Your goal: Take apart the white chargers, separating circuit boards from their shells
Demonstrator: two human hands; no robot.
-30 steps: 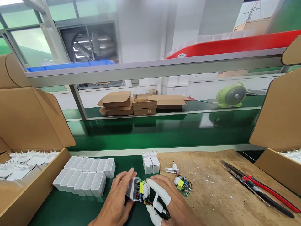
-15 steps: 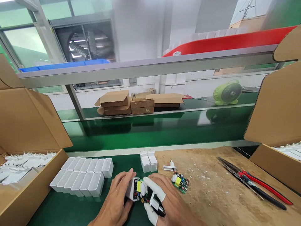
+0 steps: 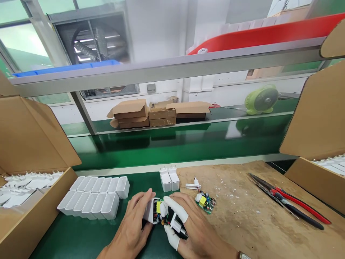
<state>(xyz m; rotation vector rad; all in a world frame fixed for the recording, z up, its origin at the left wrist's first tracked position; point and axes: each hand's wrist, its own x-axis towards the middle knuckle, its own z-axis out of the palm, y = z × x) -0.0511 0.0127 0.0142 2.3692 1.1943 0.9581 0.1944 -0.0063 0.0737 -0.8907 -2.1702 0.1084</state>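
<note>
My left hand point(image 3: 131, 223) is closed around a white plastic charger case point(image 3: 149, 213) low in the middle of the head view. A circuit board point(image 3: 158, 208) with a yellow part sits at the case's open end, partly inside it. White covers sit on the thumb and a finger of my right hand point(image 3: 195, 225), which grips the board. Below that hand's fingers, a white end piece point(image 3: 176, 225) lies against a dark part whose kind I cannot make out. To the right, another circuit board point(image 3: 206, 202) is wired to a small white plug piece point(image 3: 193, 186).
Rows of white cases point(image 3: 88, 205) stand left, near an open carton point(image 3: 48, 212) of white parts. Two cases with pins point(image 3: 169, 180) stand ahead. Red-and-black pliers point(image 3: 291, 201) and tweezers lie on the brown board point(image 3: 234, 223). Another carton point(image 3: 312, 176) is at right.
The camera view has shifted slightly, and the bench items appear a little higher. Both hands keep their hold on the case and the board, with hardly any motion between them.
</note>
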